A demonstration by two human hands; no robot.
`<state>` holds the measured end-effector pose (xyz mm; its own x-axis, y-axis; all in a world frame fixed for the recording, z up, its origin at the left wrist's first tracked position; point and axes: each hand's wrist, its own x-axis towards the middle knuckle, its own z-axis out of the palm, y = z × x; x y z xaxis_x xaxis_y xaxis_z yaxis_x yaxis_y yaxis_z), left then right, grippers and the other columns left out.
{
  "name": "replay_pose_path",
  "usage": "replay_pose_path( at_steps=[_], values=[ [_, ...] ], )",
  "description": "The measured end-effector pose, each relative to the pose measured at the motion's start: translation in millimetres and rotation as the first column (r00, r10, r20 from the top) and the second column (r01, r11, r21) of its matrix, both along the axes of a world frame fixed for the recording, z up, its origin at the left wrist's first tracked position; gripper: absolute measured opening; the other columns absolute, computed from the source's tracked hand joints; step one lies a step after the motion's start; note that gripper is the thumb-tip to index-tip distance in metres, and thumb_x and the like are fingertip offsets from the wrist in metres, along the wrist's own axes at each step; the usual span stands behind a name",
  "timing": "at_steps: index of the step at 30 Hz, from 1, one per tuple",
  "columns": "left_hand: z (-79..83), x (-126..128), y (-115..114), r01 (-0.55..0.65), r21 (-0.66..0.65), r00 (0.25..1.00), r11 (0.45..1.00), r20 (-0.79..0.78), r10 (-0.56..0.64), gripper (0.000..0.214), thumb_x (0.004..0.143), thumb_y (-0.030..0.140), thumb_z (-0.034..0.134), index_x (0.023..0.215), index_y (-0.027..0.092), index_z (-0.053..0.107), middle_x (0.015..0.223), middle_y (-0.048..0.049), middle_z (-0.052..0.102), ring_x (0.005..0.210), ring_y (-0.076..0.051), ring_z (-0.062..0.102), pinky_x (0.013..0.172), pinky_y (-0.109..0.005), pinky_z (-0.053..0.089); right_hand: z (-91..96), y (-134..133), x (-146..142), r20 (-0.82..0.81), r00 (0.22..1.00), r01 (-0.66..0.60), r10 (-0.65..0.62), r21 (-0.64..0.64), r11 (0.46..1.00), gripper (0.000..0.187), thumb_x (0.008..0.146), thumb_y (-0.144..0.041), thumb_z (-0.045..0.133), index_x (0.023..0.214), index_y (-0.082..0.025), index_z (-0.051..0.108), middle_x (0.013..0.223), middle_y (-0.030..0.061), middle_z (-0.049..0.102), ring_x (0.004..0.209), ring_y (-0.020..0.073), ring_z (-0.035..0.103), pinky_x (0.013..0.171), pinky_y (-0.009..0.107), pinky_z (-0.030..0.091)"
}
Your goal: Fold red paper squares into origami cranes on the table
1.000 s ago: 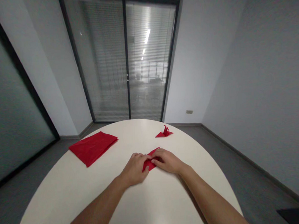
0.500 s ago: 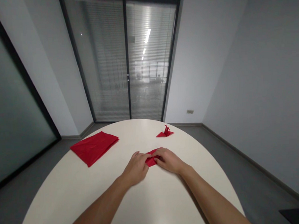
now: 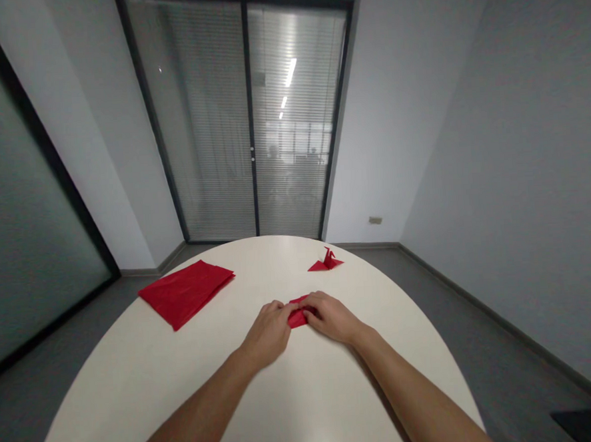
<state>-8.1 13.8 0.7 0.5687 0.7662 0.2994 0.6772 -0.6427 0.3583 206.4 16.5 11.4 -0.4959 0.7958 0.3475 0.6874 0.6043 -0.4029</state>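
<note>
A small piece of red paper [image 3: 297, 312], already creased into a compact folded shape, lies on the white round table [image 3: 287, 408] at about its middle, a little toward the far side. Both hands bear on it from either side. The left hand [image 3: 268, 331] lies palm down with its fingers curled, the tips pressed on the paper's left edge; the right hand [image 3: 331, 316] lies the same way, fingertips bent down onto the top and right edge — between them only a narrow strip of red shows. Whether either thumb is tucked under the fold cannot be told. Both forearms are bare and rest low over the table top. Beyond the hands and to the right stands a finished red paper crane [image 3: 325, 261], well apart from the work. At the far left of the table lies a flat stack of red paper sheets [image 3: 186, 292], turned corner-on to the person. Behind the table is a glazed double door [image 3: 249, 117] with closed blinds — no lettering, label or brand can be read anywhere.
</note>
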Motion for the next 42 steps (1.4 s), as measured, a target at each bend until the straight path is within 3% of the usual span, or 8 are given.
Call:
replay_pose_path(
  at_steps=[7,11,14,19,30,36,42],
  values=[
    [-0.4,3,0,-0.014,0.119,0.999,0.993,-0.031,0.018,0.038,0.089,0.009,0.051,0.123,0.021,0.065,0.098,-0.0080,0.068,0.096,-0.025,0.061,0.093,-0.039,0.047,-0.6,1,-1,-0.003,1.000,-0.026,0.026,0.015,1.000,0.027,0.090,-0.010,0.054,0.109,-0.021,0.068,0.101,0.0055,0.071,0.095,0.0212,0.061,0.090,0.035,0.046],
    [1.4,1,-1,0.031,0.104,0.999,0.994,-0.020,-0.029,0.043,0.088,0.004,0.048,0.126,0.020,0.063,0.105,-0.0084,0.069,0.102,-0.024,0.059,0.097,-0.039,0.047,1.2,-1,-2,0.009,1.000,-0.018,0.018,0.041,0.999,0.023,0.088,-0.011,0.058,0.108,-0.019,0.066,0.102,0.0076,0.069,0.095,0.0223,0.060,0.087,0.035,0.047],
    [4.0,1,-2,0.049,0.053,0.999,0.997,-0.011,-0.048,0.050,0.085,-0.001,0.045,0.127,0.020,0.062,0.112,-0.0078,0.068,0.107,-0.023,0.057,0.098,-0.036,0.046,1.8,-2,-2,-0.018,0.999,-0.039,0.040,0.056,0.998,0.031,0.086,-0.010,0.059,0.116,-0.018,0.063,0.115,0.0096,0.069,0.103,0.0234,0.059,0.094,0.038,0.046],
    [12.8,5,-5,-0.002,0.024,0.997,1.000,-0.073,0.004,0.048,0.087,0.000,0.044,0.126,0.021,0.063,0.110,-0.0074,0.069,0.104,-0.023,0.060,0.096,-0.036,0.047,2.0,-2,-3,-0.009,0.999,-0.033,0.033,0.013,0.999,0.044,0.087,-0.010,0.056,0.129,-0.020,0.063,0.118,0.0087,0.071,0.111,0.0246,0.059,0.099,0.038,0.046],
    [25.7,17,-16,-0.099,0.129,0.949,0.987,-0.287,0.132,0.034,0.095,0.005,0.041,0.121,0.013,0.063,0.104,-0.0126,0.072,0.100,-0.026,0.067,0.090,-0.038,0.051,4.8,-3,-6,0.060,0.991,0.122,-0.122,0.000,0.993,0.034,0.092,-0.018,0.054,0.122,-0.022,0.070,0.111,0.0068,0.075,0.106,0.0250,0.061,0.094,0.035,0.047],
    [26.4,20,-20,-0.179,0.036,0.952,0.983,-0.246,0.183,0.033,0.100,0.014,0.042,0.130,0.013,0.056,0.116,-0.0146,0.070,0.107,-0.024,0.067,0.087,-0.035,0.055,5.8,-4,-9,0.080,0.987,0.140,-0.141,0.013,0.990,0.027,0.097,-0.020,0.051,0.115,-0.022,0.071,0.107,0.0055,0.076,0.101,0.0227,0.061,0.094,0.034,0.045],
    [23.8,18,-16,-0.217,0.044,0.940,0.975,-0.260,0.221,0.032,0.099,0.008,0.040,0.122,0.012,0.061,0.104,-0.0140,0.070,0.104,-0.024,0.066,0.083,-0.031,0.055,6.3,-5,-10,0.081,0.983,0.164,-0.165,0.025,0.986,0.026,0.101,-0.026,0.049,0.114,-0.023,0.071,0.112,0.0055,0.075,0.104,0.0241,0.061,0.095,0.036,0.047]
  ],
)
